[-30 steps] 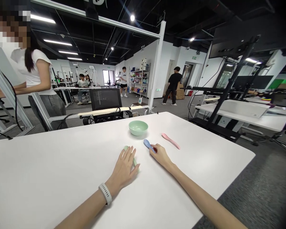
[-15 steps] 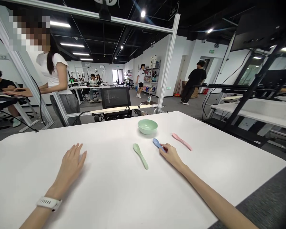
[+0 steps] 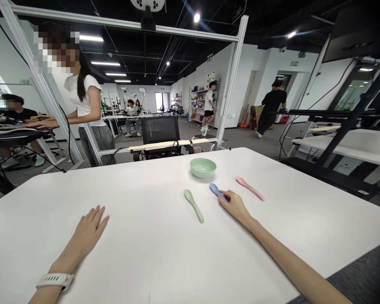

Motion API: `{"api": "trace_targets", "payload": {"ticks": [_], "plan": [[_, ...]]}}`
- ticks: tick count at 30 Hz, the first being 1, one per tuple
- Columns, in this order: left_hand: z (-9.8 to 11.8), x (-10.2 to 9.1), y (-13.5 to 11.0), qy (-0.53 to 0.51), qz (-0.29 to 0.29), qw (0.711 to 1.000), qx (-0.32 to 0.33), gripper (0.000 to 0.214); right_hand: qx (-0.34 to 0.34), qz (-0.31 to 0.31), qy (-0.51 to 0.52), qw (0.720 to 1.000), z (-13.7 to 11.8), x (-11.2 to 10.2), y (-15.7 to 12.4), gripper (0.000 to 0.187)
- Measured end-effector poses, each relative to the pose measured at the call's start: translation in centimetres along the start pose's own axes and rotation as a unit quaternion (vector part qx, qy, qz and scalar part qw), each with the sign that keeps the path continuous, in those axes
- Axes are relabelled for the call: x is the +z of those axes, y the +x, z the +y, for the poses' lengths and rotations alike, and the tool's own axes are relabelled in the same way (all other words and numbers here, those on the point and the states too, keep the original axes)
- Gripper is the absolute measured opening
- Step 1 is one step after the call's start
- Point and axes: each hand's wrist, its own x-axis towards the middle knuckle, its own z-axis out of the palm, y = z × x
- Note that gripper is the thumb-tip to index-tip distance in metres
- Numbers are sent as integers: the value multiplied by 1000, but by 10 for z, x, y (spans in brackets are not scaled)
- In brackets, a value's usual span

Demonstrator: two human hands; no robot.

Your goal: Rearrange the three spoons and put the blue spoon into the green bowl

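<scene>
My right hand (image 3: pixel 236 204) has its fingers closed on the handle of a blue spoon (image 3: pixel 214 189), which lies at the table's middle with its bowl end pointing away from me. To the left of it lies a light green spoon (image 3: pixel 194 206), and to the right a pink spoon (image 3: pixel 251 188). A green bowl (image 3: pixel 203 168) stands upright just beyond the blue spoon; its inside shows no contents. Over at the left, my left hand (image 3: pixel 88 231) rests palm down on the tabletop, fingers stretched out, holding nothing. A white watch band is on that wrist.
The white table (image 3: pixel 139 253) ends at a far edge behind the bowl. Past it stand a metal frame (image 3: pixel 232 84) and a black mesh chair (image 3: pixel 160 130). A person in a white shirt (image 3: pixel 90 101) stands at the left; other people sit or walk farther back.
My left hand has come down and back toward me, now flat on the table. My right hand keeps its hold on the blue spoon. The whole view has shifted slightly.
</scene>
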Motion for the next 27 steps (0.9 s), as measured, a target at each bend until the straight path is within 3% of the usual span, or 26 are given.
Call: {"api": "trace_targets", "payload": {"ticks": [12,20,24,27], "plan": [[6,-12,-3,-3,-42,999,-6,86,3,-9,1,1000,-3,-1,0,51],[3,-7,-3,-11,-5,1000,5,81,7,12,-6,1000,4,-1,2,59],[2,-5,-2,-16,-5,1000,5,79,-88,55,3,995,-13,-2,-8,51],[1,-4,-1,-18,8,1000,11,77,-202,-14,17,979,-38,5,-24,40]]}}
